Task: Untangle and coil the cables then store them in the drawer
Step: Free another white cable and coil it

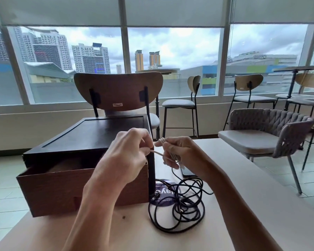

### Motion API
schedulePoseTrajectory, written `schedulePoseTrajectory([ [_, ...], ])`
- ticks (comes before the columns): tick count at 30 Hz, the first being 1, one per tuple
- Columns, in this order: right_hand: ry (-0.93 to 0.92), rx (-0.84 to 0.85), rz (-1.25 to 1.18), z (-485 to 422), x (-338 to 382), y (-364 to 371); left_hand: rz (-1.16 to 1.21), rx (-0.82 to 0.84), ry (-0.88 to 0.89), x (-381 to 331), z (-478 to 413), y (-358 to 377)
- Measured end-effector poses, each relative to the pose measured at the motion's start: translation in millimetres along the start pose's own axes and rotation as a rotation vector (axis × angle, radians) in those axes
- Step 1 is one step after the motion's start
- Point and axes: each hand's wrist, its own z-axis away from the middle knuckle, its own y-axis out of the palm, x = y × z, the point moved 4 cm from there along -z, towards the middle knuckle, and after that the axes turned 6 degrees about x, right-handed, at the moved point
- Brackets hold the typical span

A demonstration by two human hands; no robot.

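My right hand (178, 153) grips a small bundle of white cable (168, 152), its loops running through the curled fingers. My left hand (129, 153) pinches the loose end of that white cable just left of the bundle. Both hands hover above the table, in front of a dark wooden box (83, 138). The box's brown drawer (62, 187) is pulled open toward me. A tangled black cable (179, 207) lies in a loose heap on the table to the right of the drawer.
A dark phone (188, 173) lies under my right hand, and a purple sticker (162, 194) sits beneath the black heap. The beige table (225, 205) runs off to the right. A wooden chair (118, 91) stands behind the box, with more chairs by the windows.
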Motion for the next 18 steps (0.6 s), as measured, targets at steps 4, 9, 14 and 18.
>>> schedulePoseTrajectory([
  [4,0.1,0.168,-0.109,10,4,0,-0.034,-0.246,0.008,11,-2,-12],
  [9,0.087,0.285,-0.227,20,14,-4,0.078,-0.431,-0.028,35,-2,-23],
  [14,0.027,0.322,-0.359,22,17,-6,0.14,-0.402,-0.036,40,-9,-12],
  [18,-0.013,0.229,-0.554,20,14,-16,0.155,-0.279,-0.033,44,-13,-2],
])
